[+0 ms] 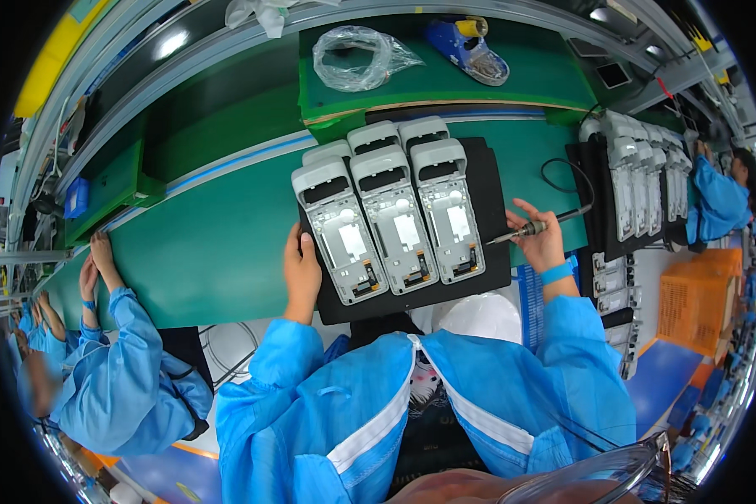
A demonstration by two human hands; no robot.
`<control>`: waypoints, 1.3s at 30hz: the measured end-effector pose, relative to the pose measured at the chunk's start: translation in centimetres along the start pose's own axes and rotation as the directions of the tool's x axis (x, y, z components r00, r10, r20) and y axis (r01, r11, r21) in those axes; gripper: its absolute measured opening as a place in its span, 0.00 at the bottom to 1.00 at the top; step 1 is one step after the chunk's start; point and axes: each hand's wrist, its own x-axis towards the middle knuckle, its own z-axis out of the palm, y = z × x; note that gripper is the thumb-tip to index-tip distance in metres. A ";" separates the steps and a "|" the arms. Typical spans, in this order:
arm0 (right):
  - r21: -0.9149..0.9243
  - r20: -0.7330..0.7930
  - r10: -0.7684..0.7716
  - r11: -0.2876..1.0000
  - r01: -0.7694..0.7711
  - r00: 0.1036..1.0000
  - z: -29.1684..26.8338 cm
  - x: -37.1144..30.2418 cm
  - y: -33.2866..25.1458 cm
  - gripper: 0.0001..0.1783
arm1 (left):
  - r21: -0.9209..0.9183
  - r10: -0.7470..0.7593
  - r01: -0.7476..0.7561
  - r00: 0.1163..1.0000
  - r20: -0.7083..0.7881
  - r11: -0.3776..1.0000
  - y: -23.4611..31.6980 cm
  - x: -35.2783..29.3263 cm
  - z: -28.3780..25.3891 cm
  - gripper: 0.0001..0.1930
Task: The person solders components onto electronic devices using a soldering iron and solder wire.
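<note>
My right hand, with a blue band at the wrist, holds a soldering iron like a pen. Its thin tip points left, close to the right-hand housing, and I cannot tell whether it touches. My left hand is upright at the left edge of a black mat, beside the leftmost grey device housing; its fingers look extended, partly hidden. Two more housings, a middle one and a right one, lie alongside with their insides facing up. Behind this row, further housings show only their handle-like ends.
A black cable loops right from the iron. More housings stand on a mat at right. On a raised green shelf are bagged coil and a blue holder. Co-workers in blue sit at left and right.
</note>
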 end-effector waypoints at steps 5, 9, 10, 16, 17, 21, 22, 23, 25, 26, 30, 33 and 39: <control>0.109 0.009 -0.026 0.994 0.025 1.000 -0.1 0.6 0.0 0.29 | -0.207 -0.104 0.117 0.992 0.074 0.971 -0.5 1.5 0.1 0.20; 0.196 0.125 0.037 0.979 -0.062 0.991 0.1 0.6 -0.5 0.30 | -0.277 -0.150 0.158 0.988 0.049 0.948 -1.2 2.0 0.8 0.18; 0.198 0.099 0.032 0.979 -0.051 0.995 0.1 0.5 -0.6 0.30 | -0.283 -0.164 0.178 0.984 0.073 0.943 -1.4 2.2 0.8 0.18; 0.130 0.022 0.071 0.989 -0.073 0.997 0.2 0.0 -0.6 0.30 | -0.174 -0.150 0.168 0.982 0.111 0.970 -1.4 3.0 1.0 0.19; 0.132 0.014 0.069 0.989 -0.070 0.998 0.1 -0.1 -0.5 0.30 | -0.159 -0.143 0.160 0.983 0.115 0.974 -1.1 3.0 0.9 0.19; 0.179 0.057 0.042 0.982 -0.051 0.998 0.0 -0.4 -0.6 0.31 | -0.056 -0.307 0.332 0.914 0.266 0.942 1.1 4.6 -0.6 0.21; 0.185 0.007 0.050 0.982 -0.050 0.999 -0.1 -0.4 -0.6 0.31 | 0.040 -0.357 0.362 0.887 0.294 0.931 1.8 5.9 -1.5 0.25; 0.182 0.015 0.044 0.982 -0.046 0.999 -0.1 -0.5 -0.6 0.31 | 0.051 -0.347 0.350 0.879 0.328 0.935 2.5 7.0 -1.9 0.25; 0.187 0.019 0.036 0.982 -0.039 0.999 -0.1 -0.6 -0.7 0.31 | -0.124 0.007 0.033 0.951 0.308 0.992 3.9 9.4 -2.3 0.30; 0.193 0.025 0.030 0.981 -0.034 0.999 -0.2 -0.6 -0.7 0.31 | -0.102 -0.028 0.065 0.942 0.335 0.993 4.6 10.7 -2.0 0.30; 0.186 0.052 0.005 0.983 -0.015 0.999 -0.4 -0.7 -0.6 0.31 | -0.142 -0.177 0.281 0.848 0.500 0.949 6.8 13.4 -0.4 0.35; 0.216 0.046 0.021 0.976 -0.031 0.999 -0.5 -0.6 -0.5 0.30 | -0.026 -0.219 0.270 0.831 0.512 0.962 8.1 13.8 0.3 0.36; 0.184 0.061 0.006 0.983 -0.017 0.998 -0.9 -0.3 -0.2 0.29 | 0.051 -0.186 0.191 0.803 0.566 0.980 9.2 14.1 1.6 0.37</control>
